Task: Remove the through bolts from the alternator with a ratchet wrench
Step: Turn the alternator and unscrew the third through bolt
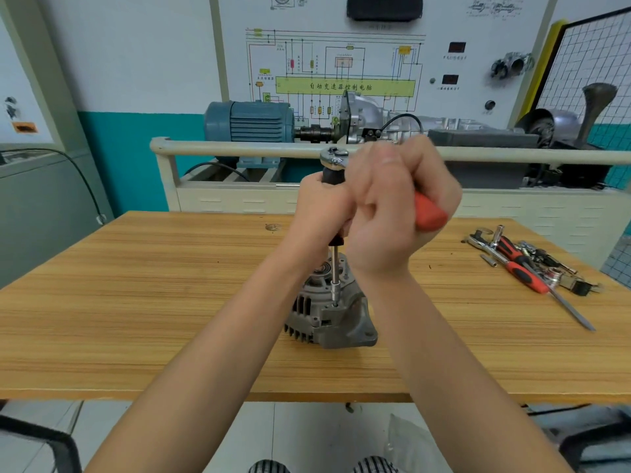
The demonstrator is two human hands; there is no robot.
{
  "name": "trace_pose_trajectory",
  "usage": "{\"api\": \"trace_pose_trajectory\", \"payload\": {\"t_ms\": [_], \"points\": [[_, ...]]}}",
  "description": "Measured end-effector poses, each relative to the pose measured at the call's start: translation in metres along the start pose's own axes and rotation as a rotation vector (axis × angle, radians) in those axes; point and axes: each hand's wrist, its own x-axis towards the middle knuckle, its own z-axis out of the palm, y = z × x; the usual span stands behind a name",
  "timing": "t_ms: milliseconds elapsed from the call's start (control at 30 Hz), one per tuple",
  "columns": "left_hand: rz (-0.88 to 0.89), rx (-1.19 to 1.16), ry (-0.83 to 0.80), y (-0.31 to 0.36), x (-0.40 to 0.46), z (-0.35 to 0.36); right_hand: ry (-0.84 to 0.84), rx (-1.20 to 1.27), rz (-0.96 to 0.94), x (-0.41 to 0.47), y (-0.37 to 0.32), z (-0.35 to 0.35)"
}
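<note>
Right hand [392, 206] clenched around red rubbery handle of ratchet wrench [428, 213], chrome head poking out past the knuckles. Left hand [319, 206] wrapped round the black grip of the upright extension bar [334, 268], just under the ratchet head. Slim steel shaft drops from that fist to a socket [335, 290] seated on a through bolt, bolt itself hidden. Alternator [329, 314], grey cast, finned, sits on wood-grain table [136, 302] directly below both hands. Loose tools [526, 264] well right of the grip.
</note>
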Motion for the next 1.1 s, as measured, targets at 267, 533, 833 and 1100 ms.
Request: {"api": "trace_pose_trajectory", "payload": {"t_ms": [267, 533, 833, 1100], "points": [[-0.095, -0.342, -0.403, 0.009, 0.004, -0.021, 0.336, 0.502, 0.552, 0.038, -0.006, -0.033], [-0.146, -0.185, -0.128, 0.009, 0.004, -0.002, 0.382, 0.536, 0.548, 0.038, -0.003, -0.039], [0.032, 0.055, 0.100, -0.003, 0.002, 0.014, -0.046, -0.169, -0.048, 0.000, -0.003, -0.006], [-0.052, -0.210, -0.387, 0.006, 0.007, -0.020, 0.296, 0.468, 0.517, 0.037, -0.008, -0.037]]}}
